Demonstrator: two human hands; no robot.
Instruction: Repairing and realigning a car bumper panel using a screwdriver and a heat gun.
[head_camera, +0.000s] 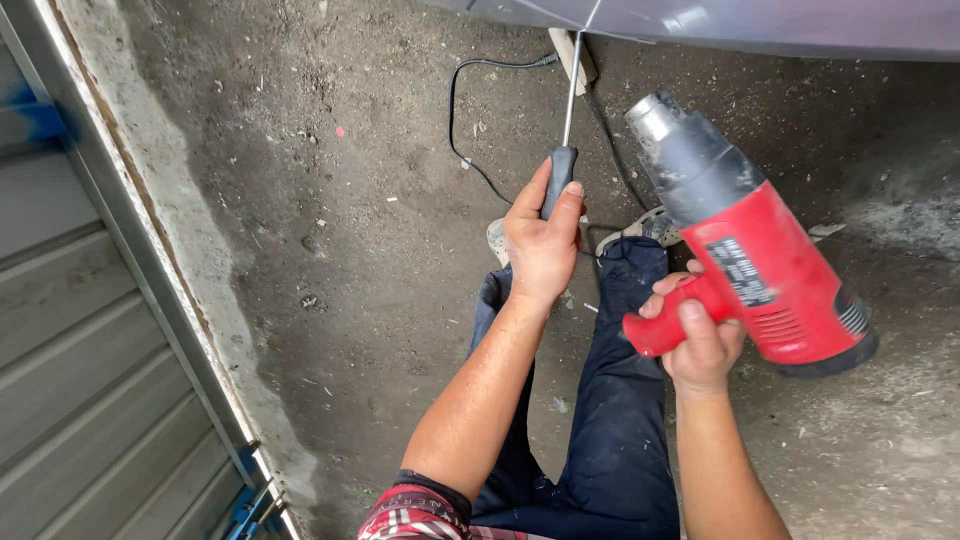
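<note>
My left hand (540, 245) grips the black handle of a long screwdriver (563, 165). Its metal shaft runs up to the edge of a grey panel (760, 22) at the top of the view. My right hand (700, 340) holds a red heat gun (770, 275) by its grip. The gun's grey nozzle points up and left toward the same panel, a short way right of the screwdriver shaft. Both forearms reach forward over my legs in dark blue trousers (610, 420).
A black cable (460, 130) loops across the dirty concrete floor (330, 230). A small wooden block (572, 55) lies under the panel edge. A corrugated metal shutter with a rail (120, 300) runs along the left side. My shoes (640, 228) show past the trousers.
</note>
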